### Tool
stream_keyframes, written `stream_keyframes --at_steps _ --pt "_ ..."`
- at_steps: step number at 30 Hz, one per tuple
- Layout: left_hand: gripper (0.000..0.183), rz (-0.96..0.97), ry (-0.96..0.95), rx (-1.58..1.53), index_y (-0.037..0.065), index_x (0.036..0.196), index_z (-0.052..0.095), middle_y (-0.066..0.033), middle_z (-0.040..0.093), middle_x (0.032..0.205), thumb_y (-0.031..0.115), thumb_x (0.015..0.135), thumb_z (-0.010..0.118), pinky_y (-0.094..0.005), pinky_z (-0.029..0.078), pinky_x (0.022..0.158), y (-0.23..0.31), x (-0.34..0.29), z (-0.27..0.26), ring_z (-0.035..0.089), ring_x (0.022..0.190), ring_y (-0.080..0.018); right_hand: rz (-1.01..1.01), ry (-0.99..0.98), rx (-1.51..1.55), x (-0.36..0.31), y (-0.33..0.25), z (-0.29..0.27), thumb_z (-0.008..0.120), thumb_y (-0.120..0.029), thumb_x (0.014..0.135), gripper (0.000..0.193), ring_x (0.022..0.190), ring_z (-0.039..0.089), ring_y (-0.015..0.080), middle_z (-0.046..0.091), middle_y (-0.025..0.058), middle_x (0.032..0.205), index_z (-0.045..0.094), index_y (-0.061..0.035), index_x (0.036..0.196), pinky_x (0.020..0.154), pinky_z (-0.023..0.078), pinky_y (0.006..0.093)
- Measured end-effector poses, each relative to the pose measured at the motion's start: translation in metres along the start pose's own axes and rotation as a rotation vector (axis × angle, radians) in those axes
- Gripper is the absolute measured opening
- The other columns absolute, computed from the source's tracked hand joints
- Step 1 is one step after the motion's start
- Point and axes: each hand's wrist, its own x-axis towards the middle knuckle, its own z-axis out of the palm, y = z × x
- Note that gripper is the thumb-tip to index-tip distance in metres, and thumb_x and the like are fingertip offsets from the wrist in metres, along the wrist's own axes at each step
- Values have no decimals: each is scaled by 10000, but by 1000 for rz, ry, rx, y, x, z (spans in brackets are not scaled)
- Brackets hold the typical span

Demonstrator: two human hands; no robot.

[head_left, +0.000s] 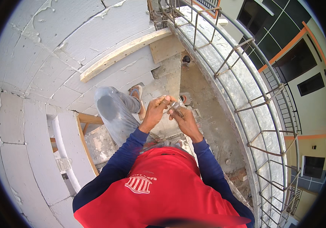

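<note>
Both of my hands are raised close together in front of my body, over the drop beside the ledge. My right hand (187, 121) is closed, its thumb and fingers pinched round a small silvery metal piece (175, 106) with a darker lower part; its exact kind is too small to tell. My left hand (154, 114) is also closed, thumb against fingertips, right beside the metal piece. Whatever those left fingertips hold, if anything, I cannot make out. My sandalled foot (135, 92) stands on the concrete beyond my left hand.
A pale block wall (52, 49) rises at the left, with a wooden plank (125, 53) along it. At the right, a rebar cage (259, 102) curves over a concrete beam (242, 125). Far below are the ground (197, 83) and a person (186, 59).
</note>
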Motion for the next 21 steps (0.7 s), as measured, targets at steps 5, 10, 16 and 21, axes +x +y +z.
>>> stream_keyframes --at_steps 5,10,16,21 --pt "364 -62 206 -583 32 1133 589 28 535 724 389 1092 534 -244 500 629 15 13 -23 575 664 -97 65 -222 -126 -22 3 -4 636 -250 1031 229 649 494 87 598 -6 729 713 -35 1032 588 400 293" --pt "306 159 193 -854 23 1116 578 65 380 643 328 1084 566 -220 325 459 37 29 -74 368 507 -62 -12 -235 -16 -45 12 -5 639 -179 1016 185 684 535 103 630 24 753 710 -8 1022 632 446 296" --pt "302 273 359 -471 23 1048 610 90 310 654 324 1069 603 -226 234 460 77 18 -65 289 516 -37 -6 -376 -40 -47 8 -1 622 -272 1029 277 728 587 133 678 50 796 700 -6 1020 694 479 318" --pt "290 325 458 -353 49 1001 632 99 274 649 329 1070 601 -228 195 456 112 10 -64 249 514 -26 -46 -528 64 -53 5 8 585 -353 1047 381 814 648 150 714 68 856 697 9 1015 779 513 323"
